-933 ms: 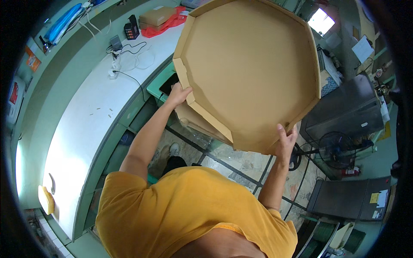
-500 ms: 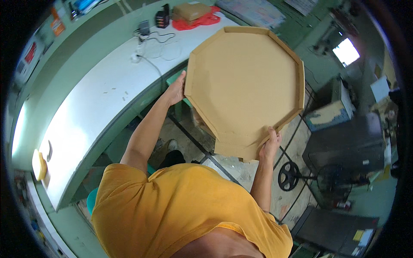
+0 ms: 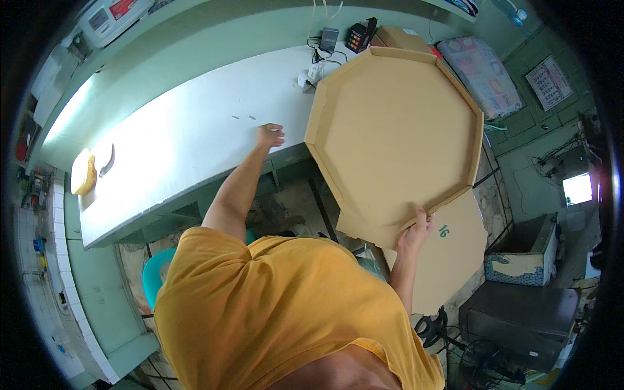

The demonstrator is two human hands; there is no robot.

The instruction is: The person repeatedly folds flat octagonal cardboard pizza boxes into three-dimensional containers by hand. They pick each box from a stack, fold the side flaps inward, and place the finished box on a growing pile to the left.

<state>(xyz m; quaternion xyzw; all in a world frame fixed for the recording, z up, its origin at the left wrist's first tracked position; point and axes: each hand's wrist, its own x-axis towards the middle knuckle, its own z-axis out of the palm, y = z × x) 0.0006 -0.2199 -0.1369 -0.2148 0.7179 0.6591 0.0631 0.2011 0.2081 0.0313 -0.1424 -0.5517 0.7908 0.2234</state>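
Observation:
A large octagonal cardboard box (image 3: 396,123) with low folded walls is held up in front of me, its shallow inside facing me. On its lower right edge, my right hand (image 3: 418,231) is closed, the thumb over the wall. Below and behind that hand extends a flat cardboard panel (image 3: 452,250) with a green printed mark; I cannot tell whether it joins the box. My left hand (image 3: 270,135) is off the box, over the white table near its front edge, fingers loosely apart and nothing visible in them. Two tiny strips (image 3: 244,117) lie beside it.
The white table (image 3: 175,136) curves along the wall. A yellow-edged rounded object (image 3: 83,171) and a curved grey piece (image 3: 107,160) lie at its left end. Chargers with cables (image 3: 315,73) and a small black box (image 3: 359,36) sit behind. A turquoise chair (image 3: 155,276) stands lower left.
My left hand has let go of the box's left edge and moved out over the table. The view has turned, and the marked cardboard panel now shows below the box.

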